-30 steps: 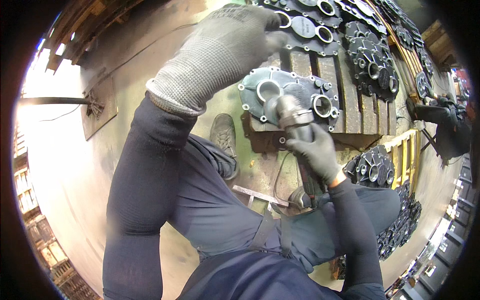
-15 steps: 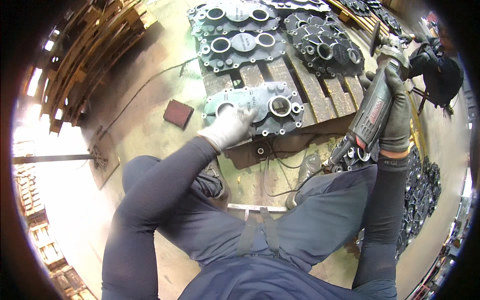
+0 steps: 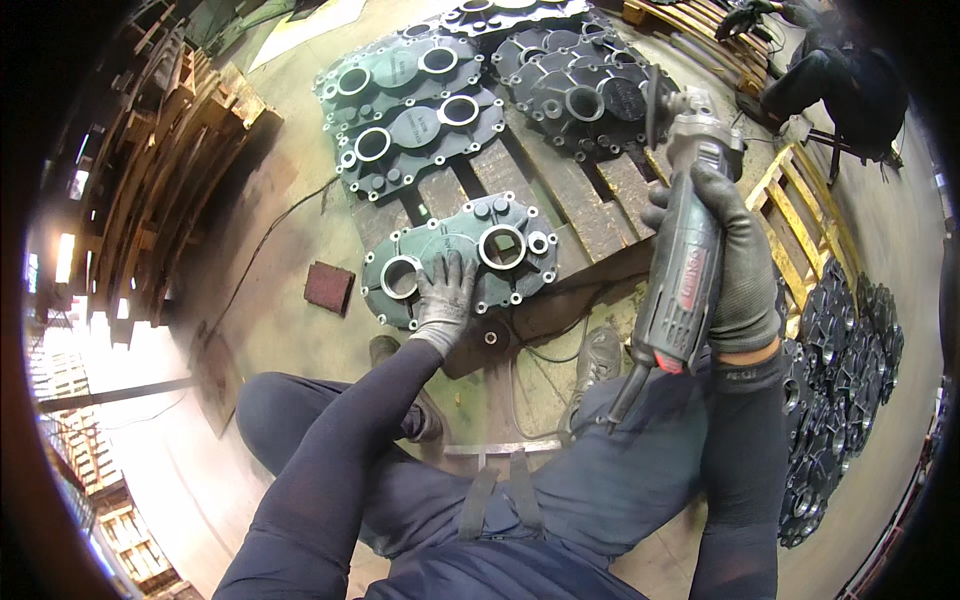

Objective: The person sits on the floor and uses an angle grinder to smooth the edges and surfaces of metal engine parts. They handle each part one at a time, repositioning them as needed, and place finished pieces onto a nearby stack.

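A grey metal cover plate (image 3: pixel 462 238) with two large round holes and small bolt bosses along its rim lies on the near end of a wooden pallet (image 3: pixel 590 205). My gloved left hand (image 3: pixel 447 295) rests flat on its near edge between the two holes, fingers spread. In my gloved right hand (image 3: pixel 735 245) is an angle grinder (image 3: pixel 683 275), held up to the right of the plate. Its head and disc point away from me, and the cord end hangs toward my right knee. The disc is clear of the plate.
More cover plates (image 3: pixel 412 130) lie farther back on the pallet, beside a dark stack of castings (image 3: pixel 580 95). A reddish-brown abrasive pad (image 3: pixel 329 287) lies on the floor at left. Stacked pallets (image 3: pixel 190 150) stand far left, piled castings (image 3: pixel 835 400) at right. Another person (image 3: pixel 835 85) sits far right.
The view has swung, shifting the pallet and plates leftward. My left hand has gone from a blurred sweep over the plate to lying flat on it. The grinder stays in my right hand.
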Tool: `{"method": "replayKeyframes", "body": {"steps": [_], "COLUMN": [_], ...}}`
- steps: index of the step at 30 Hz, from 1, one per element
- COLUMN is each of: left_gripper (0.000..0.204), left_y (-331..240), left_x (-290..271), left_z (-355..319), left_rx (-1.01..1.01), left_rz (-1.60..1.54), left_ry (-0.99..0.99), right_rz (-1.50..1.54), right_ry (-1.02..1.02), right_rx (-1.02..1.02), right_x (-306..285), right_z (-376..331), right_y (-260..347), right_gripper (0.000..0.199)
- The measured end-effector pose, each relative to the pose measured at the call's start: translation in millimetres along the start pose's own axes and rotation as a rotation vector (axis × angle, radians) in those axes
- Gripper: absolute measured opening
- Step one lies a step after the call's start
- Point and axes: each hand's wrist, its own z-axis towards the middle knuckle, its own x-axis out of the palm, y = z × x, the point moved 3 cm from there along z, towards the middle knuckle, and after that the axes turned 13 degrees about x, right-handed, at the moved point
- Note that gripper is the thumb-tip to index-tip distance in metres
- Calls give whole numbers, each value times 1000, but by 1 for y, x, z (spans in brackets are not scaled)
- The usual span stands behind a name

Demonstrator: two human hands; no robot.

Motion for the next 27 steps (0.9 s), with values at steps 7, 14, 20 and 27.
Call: {"method": "replayKeyframes", "body": {"steps": [7, 14, 20, 27], "left_gripper": [75, 134, 120, 63], "left_y": [-4, -28, -73, -72], "left_x": [-35, -72, -70, -69], "left_z": [13, 32, 76, 67], "left_rx": [80, 121, 95, 90], "left_rz": [-118, -303, -195, -186], "left_ry": [44, -101, -49, -125], "right_rz": [-38, -104, -145, -133], "right_ry": [39, 24, -11, -21], "right_rx": [70, -5, -157, -35], "right_x": [-1, 4, 3, 8], "right_z": [1, -3, 3, 1], "right_y": [-1, -3, -9, -10], "right_gripper": [53, 54, 57, 54]}}
